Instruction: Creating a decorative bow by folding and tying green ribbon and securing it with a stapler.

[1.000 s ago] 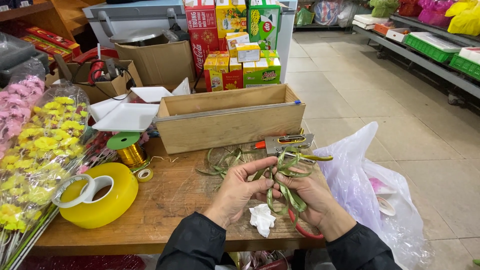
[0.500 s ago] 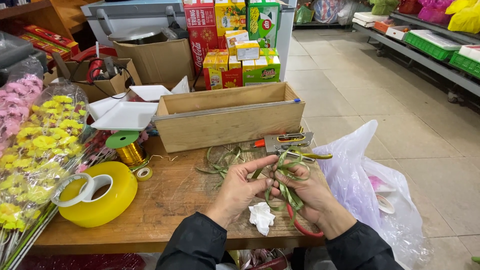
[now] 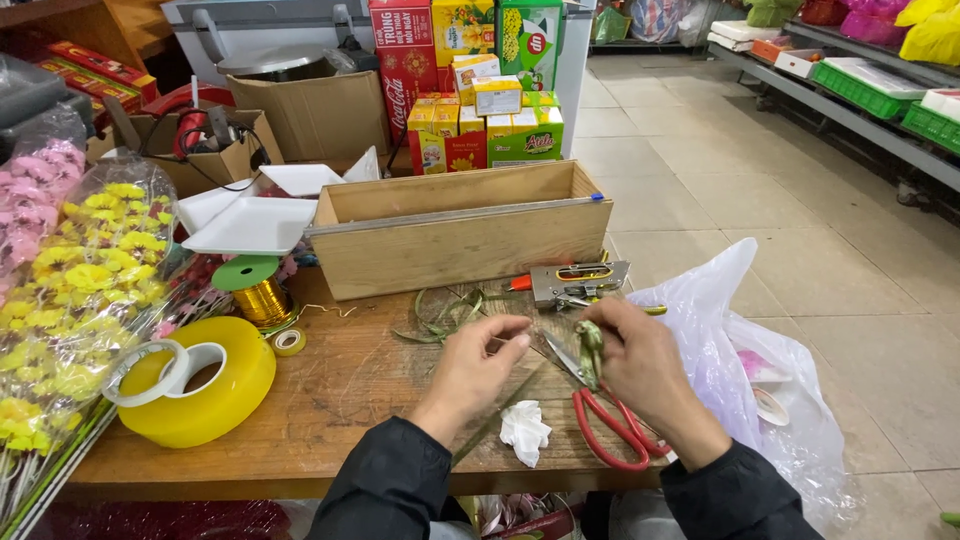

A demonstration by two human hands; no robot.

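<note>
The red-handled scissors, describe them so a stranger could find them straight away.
On the wooden table, look in front of the long wooden box, just below the right hand. The scissors lie flat there beside a crumpled white tissue, the only thing with red loop handles.

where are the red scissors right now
In the head view the red-handled scissors lie on the wooden table near its front right edge, under the right hand, beside a crumpled white tissue.

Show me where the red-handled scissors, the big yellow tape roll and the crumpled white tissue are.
red-handled scissors (image 3: 612,432): head view, on a red handle loop.
big yellow tape roll (image 3: 235,385): head view, on its yellow outer side.
crumpled white tissue (image 3: 524,430): head view, on its middle.
</note>
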